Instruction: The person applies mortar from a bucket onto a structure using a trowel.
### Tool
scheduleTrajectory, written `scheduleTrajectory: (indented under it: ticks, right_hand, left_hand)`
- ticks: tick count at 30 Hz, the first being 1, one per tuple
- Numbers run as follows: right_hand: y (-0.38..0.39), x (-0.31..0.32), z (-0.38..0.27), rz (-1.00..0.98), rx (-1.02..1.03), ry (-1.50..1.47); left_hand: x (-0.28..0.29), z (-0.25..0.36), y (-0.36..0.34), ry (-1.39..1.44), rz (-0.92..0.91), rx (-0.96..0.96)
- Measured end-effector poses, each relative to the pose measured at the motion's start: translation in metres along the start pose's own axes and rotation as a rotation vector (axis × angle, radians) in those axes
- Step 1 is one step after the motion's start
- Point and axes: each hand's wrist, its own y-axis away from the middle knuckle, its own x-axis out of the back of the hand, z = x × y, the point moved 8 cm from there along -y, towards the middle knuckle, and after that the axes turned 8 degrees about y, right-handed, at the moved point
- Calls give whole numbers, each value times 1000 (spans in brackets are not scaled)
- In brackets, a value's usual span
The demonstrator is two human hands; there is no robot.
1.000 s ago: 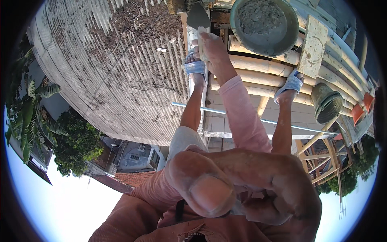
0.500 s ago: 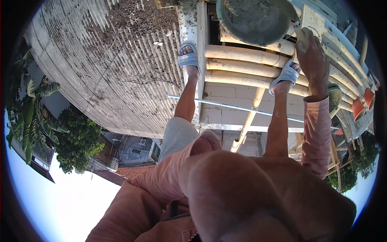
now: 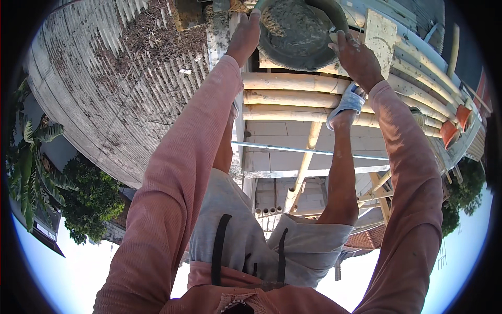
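Observation:
A round dark basin (image 3: 324, 57) of wet grey mortar (image 3: 295, 34) stands at the top of the view, on the scaffold. My left hand (image 3: 244, 37) is closed on its left rim, fingers curled over the edge. At the right rim, my right hand (image 3: 360, 58) has its thumb and fingers bent round the edge. A small pale piece shows by those fingertips; I cannot make out what it is. Just right of this hand lies a flat, mortar-spotted board (image 3: 380, 39).
Bamboo poles (image 3: 293, 82) form the platform, with gaps below. My right foot, in a blue sandal (image 3: 346, 107), stands on them. A corrugated roof (image 3: 130, 99) with debris spreads left. A thin pale rod (image 3: 293, 148) crosses below the poles. Orange pots (image 3: 449, 134) sit far right.
My left arm has come up from the lower middle to the basin's left rim. My right hand has moved left, from the board to the basin's right rim. The view has shifted.

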Motion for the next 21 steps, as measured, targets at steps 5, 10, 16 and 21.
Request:
scheduleTrajectory:
  ticks: [5,10,16,21]
  right_hand:
    - [23,-19,-27,-214,-227,-298]
    - [29,-37,-58,-354,-597,-712]
    - [38,-38,-92,-302,-874,-1097]
    - [66,-71,-110,-204,-1090,-1448]
  left_hand:
    - [-25,-6,-2,63,-153,123]
    - [-24,-1,2,-23,-222,135]
    - [-25,-5,1,7,-317,193]
    - [-38,4,2,-19,-277,154]
